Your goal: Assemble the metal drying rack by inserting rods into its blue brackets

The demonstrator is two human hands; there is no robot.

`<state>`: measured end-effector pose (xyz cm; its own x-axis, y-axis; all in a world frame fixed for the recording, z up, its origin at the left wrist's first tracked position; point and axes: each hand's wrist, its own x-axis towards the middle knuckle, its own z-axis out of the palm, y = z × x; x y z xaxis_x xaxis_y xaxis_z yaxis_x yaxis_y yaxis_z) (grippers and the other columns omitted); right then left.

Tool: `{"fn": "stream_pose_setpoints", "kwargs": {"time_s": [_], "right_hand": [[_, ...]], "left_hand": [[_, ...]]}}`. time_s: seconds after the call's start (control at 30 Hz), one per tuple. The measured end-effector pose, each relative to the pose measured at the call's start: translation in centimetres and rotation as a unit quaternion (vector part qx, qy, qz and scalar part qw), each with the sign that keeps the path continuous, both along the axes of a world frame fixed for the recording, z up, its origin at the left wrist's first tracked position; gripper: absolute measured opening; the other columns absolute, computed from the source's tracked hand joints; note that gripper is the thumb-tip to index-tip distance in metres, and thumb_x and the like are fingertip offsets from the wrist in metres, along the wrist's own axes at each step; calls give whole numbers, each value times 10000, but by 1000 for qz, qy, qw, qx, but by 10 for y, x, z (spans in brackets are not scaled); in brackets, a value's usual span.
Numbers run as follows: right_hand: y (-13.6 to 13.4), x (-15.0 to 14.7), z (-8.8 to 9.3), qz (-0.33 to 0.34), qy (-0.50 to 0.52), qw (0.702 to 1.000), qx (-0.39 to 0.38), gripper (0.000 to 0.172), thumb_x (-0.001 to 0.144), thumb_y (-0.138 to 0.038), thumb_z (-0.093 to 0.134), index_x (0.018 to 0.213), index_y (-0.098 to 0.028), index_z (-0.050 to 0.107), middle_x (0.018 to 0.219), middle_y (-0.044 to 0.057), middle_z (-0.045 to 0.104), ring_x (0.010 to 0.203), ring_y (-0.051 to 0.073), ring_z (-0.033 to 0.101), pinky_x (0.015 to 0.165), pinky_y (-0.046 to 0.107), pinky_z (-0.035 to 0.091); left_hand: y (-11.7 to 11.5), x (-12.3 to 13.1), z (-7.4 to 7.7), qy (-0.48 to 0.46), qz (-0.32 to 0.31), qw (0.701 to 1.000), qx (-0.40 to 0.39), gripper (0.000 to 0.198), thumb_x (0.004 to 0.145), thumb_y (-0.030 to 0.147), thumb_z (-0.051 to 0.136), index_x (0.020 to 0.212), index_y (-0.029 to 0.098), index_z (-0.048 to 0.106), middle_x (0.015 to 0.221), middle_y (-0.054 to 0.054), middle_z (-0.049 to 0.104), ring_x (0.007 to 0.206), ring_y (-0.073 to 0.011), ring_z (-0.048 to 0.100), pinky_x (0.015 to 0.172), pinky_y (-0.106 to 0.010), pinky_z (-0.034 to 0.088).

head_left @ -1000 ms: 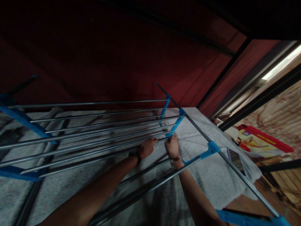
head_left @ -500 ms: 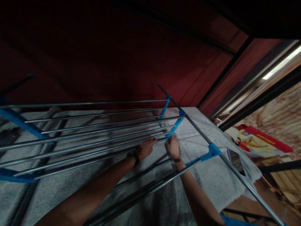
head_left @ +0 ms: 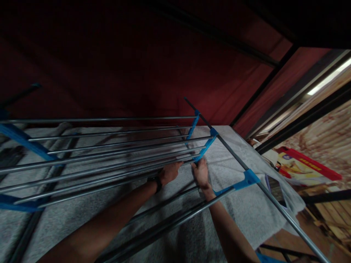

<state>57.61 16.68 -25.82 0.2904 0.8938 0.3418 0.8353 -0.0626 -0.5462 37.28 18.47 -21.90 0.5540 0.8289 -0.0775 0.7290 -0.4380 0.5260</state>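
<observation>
A rack of grey metal tubes [head_left: 115, 161] joined by blue plastic brackets lies on its side across a grey fleecy cloth [head_left: 236, 219]. My left hand [head_left: 170, 173], with a dark band at the wrist, is closed around the lowest tube of the middle tier, close to its right end. Just to the right, my right hand [head_left: 201, 173] grips the lower end of a blue bracket [head_left: 204, 148], where that tube meets it. The exact joint is partly hidden by my fingers. Nearer to me, another blue bracket [head_left: 248, 178] sits on the long side pole [head_left: 230, 150].
A phone [head_left: 275, 190] lies on the cloth at the right. Beyond it is a red and yellow box [head_left: 307, 164]. Dark red wall panels [head_left: 137, 73] stand behind the rack. More tubes [head_left: 175, 215] of the near tier pass beneath my forearms.
My view has shifted very slightly. My right thumb and fingers have moved a little left against the tube's end; my left hand keeps its grip.
</observation>
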Motion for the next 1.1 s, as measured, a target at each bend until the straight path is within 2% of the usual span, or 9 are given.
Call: {"fn": "stream_pose_setpoints", "kwargs": {"time_s": [0.17,0.37,0.53,0.73,1.1], "right_hand": [[0,0,-2,4,7,1000,14,207,863,-306,547,1033,-191,516,1033,137,598,988,308,570,945,494,478],[-1,-1,-4,10,2,1000,28,168,869,-300,537,999,-198,510,1007,126,595,983,301,556,939,508,479],[-1,-1,-3,14,-9,1000,13,202,879,-285,544,1048,-177,526,1042,145,601,1022,308,560,960,493,471],[-2,-3,-3,9,-15,1000,10,253,881,-285,545,1076,-123,541,1066,194,610,1041,326,568,965,506,474],[-2,-5,-5,9,-15,999,29,219,883,-283,514,1065,-162,530,1037,170,615,1031,324,575,965,527,476]], "left_hand": [[-3,0,4,-26,-4,1000,1,568,915,-25,394,1413,175,579,1382,-126,655,1250,-229,646,1093,-378,507],[-3,-2,3,-55,1,998,4,551,914,-10,413,1397,185,594,1389,-114,652,1267,-233,633,1107,-387,499],[-2,-1,1,-35,-3,999,-10,529,924,3,392,1369,182,615,1368,-120,664,1213,-245,667,1064,-404,531],[-3,-2,-2,-35,6,999,-3,552,935,21,387,1439,170,555,1427,-122,622,1295,-227,612,1128,-379,478],[2,-2,-7,-33,-3,999,-9,508,944,34,368,1368,186,605,1345,-110,681,1207,-219,666,1062,-364,520]]}}
